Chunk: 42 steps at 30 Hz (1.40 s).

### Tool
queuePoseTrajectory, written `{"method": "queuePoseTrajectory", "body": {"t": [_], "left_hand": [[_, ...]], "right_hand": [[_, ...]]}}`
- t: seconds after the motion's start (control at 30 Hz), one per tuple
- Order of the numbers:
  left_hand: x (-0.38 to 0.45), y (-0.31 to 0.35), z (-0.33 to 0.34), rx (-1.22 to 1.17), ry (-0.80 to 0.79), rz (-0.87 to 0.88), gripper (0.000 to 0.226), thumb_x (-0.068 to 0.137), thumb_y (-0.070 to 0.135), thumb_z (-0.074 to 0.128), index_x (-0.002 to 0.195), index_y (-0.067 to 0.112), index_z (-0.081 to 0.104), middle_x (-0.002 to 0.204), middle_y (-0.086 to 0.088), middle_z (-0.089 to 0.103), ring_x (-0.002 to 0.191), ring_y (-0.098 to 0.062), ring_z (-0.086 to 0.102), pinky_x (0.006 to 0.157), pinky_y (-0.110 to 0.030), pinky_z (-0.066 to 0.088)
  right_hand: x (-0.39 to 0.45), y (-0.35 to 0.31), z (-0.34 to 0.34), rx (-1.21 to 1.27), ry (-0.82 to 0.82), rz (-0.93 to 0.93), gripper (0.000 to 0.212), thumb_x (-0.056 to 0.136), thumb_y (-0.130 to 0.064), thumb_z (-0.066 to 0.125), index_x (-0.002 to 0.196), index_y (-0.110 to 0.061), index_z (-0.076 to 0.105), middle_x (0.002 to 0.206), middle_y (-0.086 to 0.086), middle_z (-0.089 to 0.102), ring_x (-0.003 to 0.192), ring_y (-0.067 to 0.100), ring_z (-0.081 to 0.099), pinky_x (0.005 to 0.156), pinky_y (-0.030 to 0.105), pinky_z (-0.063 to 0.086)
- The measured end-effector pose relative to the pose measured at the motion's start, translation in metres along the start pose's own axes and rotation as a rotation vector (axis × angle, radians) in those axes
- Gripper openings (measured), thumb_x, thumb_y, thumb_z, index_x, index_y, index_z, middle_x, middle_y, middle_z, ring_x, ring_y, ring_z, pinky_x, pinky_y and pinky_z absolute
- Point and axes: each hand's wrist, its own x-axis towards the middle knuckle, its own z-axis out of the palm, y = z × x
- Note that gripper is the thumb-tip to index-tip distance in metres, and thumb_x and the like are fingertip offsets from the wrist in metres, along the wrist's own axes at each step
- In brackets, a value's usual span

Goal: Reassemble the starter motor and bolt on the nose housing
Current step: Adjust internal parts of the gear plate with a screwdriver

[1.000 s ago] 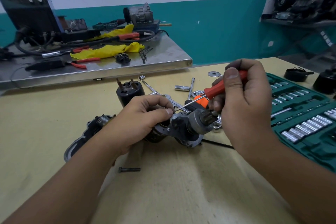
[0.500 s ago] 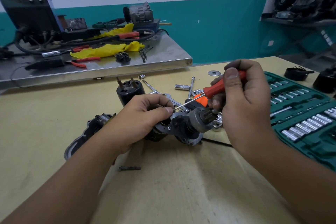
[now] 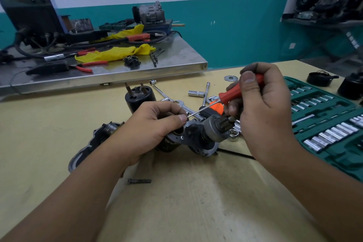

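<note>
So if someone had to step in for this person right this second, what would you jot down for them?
Left hand: grips the starter motor assembly on the yellow table, fingertips meeting the screwdriver tip.
Right hand: holds the red-handled screwdriver, its shaft angled down toward the left fingertips.
Parts: nose housing lies loose behind the left wrist; one bolt lies near the front; black solenoid stands behind; socket set is open at right.
Done: pinion end is on the assembly.
Left: fit the housing and bolt it on.
</note>
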Motion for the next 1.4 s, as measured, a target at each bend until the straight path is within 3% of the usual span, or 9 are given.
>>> {"method": "queuePoseTrajectory", "body": {"t": [0.2, 0.43, 0.57, 0.67, 0.83, 1.0, 1.13, 1.23, 1.4], "left_hand": [[0.0, 0.0, 0.0, 0.003, 0.016, 0.002, 0.01, 0.081, 0.028, 0.073, 0.085, 0.022, 0.081, 0.078, -0.001, 0.074, 0.074, -0.01, 0.067, 0.068, -0.018, 0.053], [-0.003, 0.0, 0.002, 0.023, 0.088, 0.049, 0.015, 0.08, 0.038, 0.082, 0.087, 0.025, 0.083, 0.083, -0.002, 0.079, 0.078, -0.009, 0.072, 0.071, -0.019, 0.055], [-0.008, 0.003, -0.01, 0.071, 0.001, 0.072, 0.05, 0.056, 0.06, 0.093, 0.097, 0.033, 0.083, 0.096, 0.001, 0.08, 0.09, -0.011, 0.076, 0.077, -0.02, 0.058], [-0.012, 0.007, -0.021, 0.23, -0.153, 0.087, 0.065, 0.05, 0.037, 0.103, 0.111, 0.036, 0.078, 0.109, 0.005, 0.079, 0.103, -0.014, 0.075, 0.085, -0.021, 0.059], [-0.015, 0.008, -0.014, 0.314, -0.065, 0.187, 0.058, 0.059, 0.018, 0.1, 0.112, 0.028, 0.079, 0.105, 0.007, 0.08, 0.099, -0.011, 0.076, 0.086, -0.022, 0.059], [-0.026, 0.01, -0.006, 0.216, -0.066, 0.126, 0.055, 0.056, 0.033, 0.096, 0.108, 0.034, 0.079, 0.102, 0.005, 0.08, 0.094, -0.014, 0.077, 0.077, -0.023, 0.061], [-0.034, 0.012, -0.001, 0.254, -0.094, 0.172, 0.054, 0.059, 0.037, 0.095, 0.109, 0.038, 0.076, 0.104, 0.008, 0.079, 0.096, -0.011, 0.076, 0.081, -0.018, 0.057], [-0.036, 0.011, 0.0, 0.253, -0.074, 0.191, 0.051, 0.059, 0.039, 0.094, 0.106, 0.037, 0.076, 0.103, 0.007, 0.078, 0.095, -0.012, 0.076, 0.083, -0.021, 0.058], [-0.036, 0.008, 0.001, 0.222, -0.083, 0.202, 0.048, 0.061, 0.036, 0.093, 0.104, 0.032, 0.073, 0.101, 0.0, 0.079, 0.091, -0.016, 0.076, 0.079, -0.022, 0.058]], "right_hand": [[0.002, 0.001, -0.001, -0.037, -0.023, -0.026, 0.018, 0.107, -0.015, 0.048, 0.095, -0.028, 0.053, 0.078, -0.003, 0.062, 0.048, 0.015, 0.053, 0.048, 0.027, 0.046], [0.005, 0.001, -0.001, -0.117, -0.018, -0.048, 0.018, 0.105, -0.019, 0.05, 0.093, -0.031, 0.052, 0.072, -0.007, 0.061, 0.048, 0.016, 0.055, 0.049, 0.03, 0.046], [0.008, 0.004, -0.001, -0.14, -0.015, -0.033, 0.02, 0.107, -0.018, 0.051, 0.092, -0.031, 0.052, 0.069, -0.009, 0.061, 0.048, 0.014, 0.055, 0.05, 0.036, 0.049], [0.009, 0.005, 0.0, -0.135, -0.017, -0.03, 0.021, 0.107, -0.017, 0.05, 0.092, -0.032, 0.052, 0.067, -0.011, 0.059, 0.047, 0.011, 0.052, 0.051, 0.037, 0.052], [0.011, 0.003, -0.001, -0.077, -0.051, -0.013, 0.018, 0.106, -0.015, 0.051, 0.094, -0.027, 0.054, 0.073, -0.001, 0.058, 0.046, 0.011, 0.051, 0.051, 0.036, 0.051], [0.011, -0.004, -0.006, -0.02, -0.088, 0.018, 0.016, 0.108, -0.013, 0.049, 0.097, -0.023, 0.055, 0.079, 0.026, 0.053, 0.046, 0.014, 0.045, 0.048, 0.05, 0.048], [0.007, -0.006, -0.014, 0.054, -0.109, 0.021, 0.013, 0.109, -0.012, 0.046, 0.101, -0.016, 0.056, 0.07, 0.015, 0.055, 0.044, 0.015, 0.042, 0.047, 0.032, 0.05], [0.004, -0.005, -0.017, 0.074, -0.107, 0.009, 0.012, 0.109, -0.013, 0.046, 0.101, -0.015, 0.055, 0.067, 0.001, 0.059, 0.044, 0.015, 0.042, 0.049, 0.03, 0.051], [0.003, -0.005, -0.014, 0.073, -0.071, -0.001, 0.015, 0.11, -0.012, 0.044, 0.099, -0.016, 0.053, 0.072, 0.018, 0.056, 0.044, 0.017, 0.04, 0.049, 0.032, 0.051]]}}
